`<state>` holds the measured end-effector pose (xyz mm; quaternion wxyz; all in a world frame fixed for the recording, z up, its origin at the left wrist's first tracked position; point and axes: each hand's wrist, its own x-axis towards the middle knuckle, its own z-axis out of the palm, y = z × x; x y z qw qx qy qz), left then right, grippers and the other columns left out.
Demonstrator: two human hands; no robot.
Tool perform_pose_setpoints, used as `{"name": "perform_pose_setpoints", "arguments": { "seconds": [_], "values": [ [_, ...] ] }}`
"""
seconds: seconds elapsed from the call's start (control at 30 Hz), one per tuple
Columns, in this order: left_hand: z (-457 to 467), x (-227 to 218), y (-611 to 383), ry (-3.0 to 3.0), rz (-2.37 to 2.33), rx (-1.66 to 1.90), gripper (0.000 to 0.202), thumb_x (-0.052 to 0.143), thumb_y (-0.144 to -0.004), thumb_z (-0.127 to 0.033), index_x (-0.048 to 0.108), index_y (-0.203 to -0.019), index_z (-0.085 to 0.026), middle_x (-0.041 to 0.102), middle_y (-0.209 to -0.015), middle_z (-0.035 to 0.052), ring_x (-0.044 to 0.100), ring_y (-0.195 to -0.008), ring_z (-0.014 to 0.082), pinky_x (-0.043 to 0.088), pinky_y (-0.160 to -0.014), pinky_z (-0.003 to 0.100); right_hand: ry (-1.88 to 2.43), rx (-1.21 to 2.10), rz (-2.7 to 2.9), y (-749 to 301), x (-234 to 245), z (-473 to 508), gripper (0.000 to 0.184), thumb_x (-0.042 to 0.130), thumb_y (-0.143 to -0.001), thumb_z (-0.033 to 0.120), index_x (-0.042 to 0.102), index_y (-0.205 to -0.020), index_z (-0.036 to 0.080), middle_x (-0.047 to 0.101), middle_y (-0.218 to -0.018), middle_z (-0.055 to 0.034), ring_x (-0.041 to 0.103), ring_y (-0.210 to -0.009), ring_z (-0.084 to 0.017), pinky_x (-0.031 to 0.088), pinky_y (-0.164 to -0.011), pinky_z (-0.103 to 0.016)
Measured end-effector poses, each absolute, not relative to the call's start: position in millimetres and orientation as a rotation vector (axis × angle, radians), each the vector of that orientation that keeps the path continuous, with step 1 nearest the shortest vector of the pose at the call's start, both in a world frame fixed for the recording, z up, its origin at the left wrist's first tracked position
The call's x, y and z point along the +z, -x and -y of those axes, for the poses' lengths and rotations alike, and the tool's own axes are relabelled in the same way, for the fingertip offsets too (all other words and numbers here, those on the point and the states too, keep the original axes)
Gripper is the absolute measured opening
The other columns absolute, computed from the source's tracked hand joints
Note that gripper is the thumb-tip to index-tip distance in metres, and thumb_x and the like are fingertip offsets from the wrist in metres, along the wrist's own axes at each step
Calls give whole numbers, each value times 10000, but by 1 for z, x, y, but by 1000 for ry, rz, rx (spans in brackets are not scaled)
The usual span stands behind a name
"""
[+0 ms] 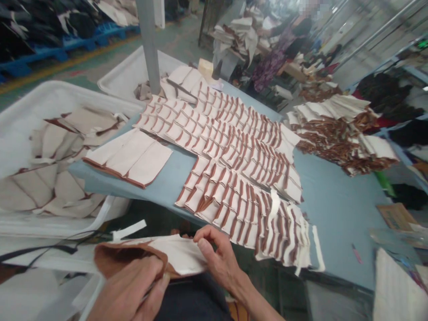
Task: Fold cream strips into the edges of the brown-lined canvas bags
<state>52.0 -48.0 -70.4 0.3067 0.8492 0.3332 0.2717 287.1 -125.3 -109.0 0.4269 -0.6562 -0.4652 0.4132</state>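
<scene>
Low in front of me I hold a sewn fabric piece point(182, 255), cream on the outside and brown inside, its left end gaping. My left hand point(133, 285) is closed on the brown edge of that opening, fingertips partly hidden. At the other end, my right hand point(219, 256) pinches the cream cloth between thumb and fingers. Just beyond them, overlapping rows of similar cream and brown pieces point(217, 142) lie on a blue-grey table point(337, 209). A separate flat stack of cream panels point(130, 156) rests near the table's left end.
White bins point(56, 96) of loose cream pieces stand left, beside a grey post point(149, 49). A tall bundled pile point(337, 129) sits at the table's right. White strips point(319, 249) hang over the near edge. A person point(277, 58) is at the back among fabric piles.
</scene>
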Motion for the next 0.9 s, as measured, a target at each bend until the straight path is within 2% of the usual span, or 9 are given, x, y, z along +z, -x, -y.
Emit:
{"name": "perform_pose_setpoints", "arguments": {
  "seconds": [0.13, 0.2, 0.27, 0.37, 0.43, 0.57, 0.67, 0.9],
  "values": [
    [37, -64, -54, -2130, -1085, 590, 344, 501, -1147, -417, 692, -904, -266, 801, -815, -16, 782, -730, 166, 596, -719, 204, 1537, 756, 1468, -286, -88, 121, 368, 679, -1030, 565, 695, -1137, 213, 783, -1007, -65, 729, -907, -212, 583, -835, -332],
    [31, -60, -55, -2075, -1085, 556, 411, 497, -1150, -481, 685, -860, -258, 773, -773, -27, 751, -695, 159, 578, -685, 210, 1466, 544, 1597, -278, -80, 115, 304, 727, -1033, 468, 663, -1195, 219, 803, -1050, -87, 758, -950, -228, 602, -850, -350],
    [25, -56, -57, -2044, -1049, 554, 427, 514, -1139, -535, 705, -878, -257, 778, -777, -33, 741, -689, 158, 569, -661, 210, 1420, 371, 1631, -269, -75, 106, 202, 699, -1060, 355, 644, -1206, 227, 809, -1024, -88, 767, -924, -222, 607, -810, -342],
    [16, -48, -61, -2017, -1036, 604, 406, 556, -1112, -571, 759, -951, -259, 829, -849, -26, 779, -724, 165, 584, -669, 207, 1398, 255, 1605, -259, -70, 93, 76, 620, -1088, 260, 636, -1158, 238, 793, -934, -61, 746, -814, -195, 577, -714, -310],
    [9, -40, -63, -1984, -1038, 612, 402, 595, -1082, -578, 779, -936, -253, 845, -850, -19, 791, -707, 167, 598, -679, 208, 1400, 219, 1627, -256, -66, 89, 50, 597, -1083, 213, 630, -1109, 239, 765, -864, -37, 712, -744, -179, 536, -665, -292],
    [-3, -26, -63, -1903, -1030, 547, 329, 682, -988, -546, 804, -923, -247, 871, -843, 1, 821, -726, 196, 631, -712, 228, 1495, 186, 1705, -254, -60, 90, 133, 551, -1036, 128, 621, -1045, 240, 705, -796, -8, 665, -687, -164, 479, -629, -275],
    [-6, -27, -60, -1858, -1046, 525, 314, 682, -958, -531, 797, -890, -247, 858, -806, 5, 802, -702, 211, 627, -683, 258, 1594, 141, 1761, -246, -61, 93, 142, 547, -1023, 118, 625, -1023, 236, 686, -793, -8, 668, -701, -164, 467, -633, -269],
    [-4, -50, -40, -1947, -1124, 448, 392, 552, -1021, -503, 780, -855, -231, 840, -778, 9, 747, -657, 188, 555, -642, 254, 1664, 131, 1912, -219, -82, 95, 168, 551, -1026, 100, 633, -958, 229, 672, -784, -11, 654, -663, -155, 415, -595, -272]
  ]
}}
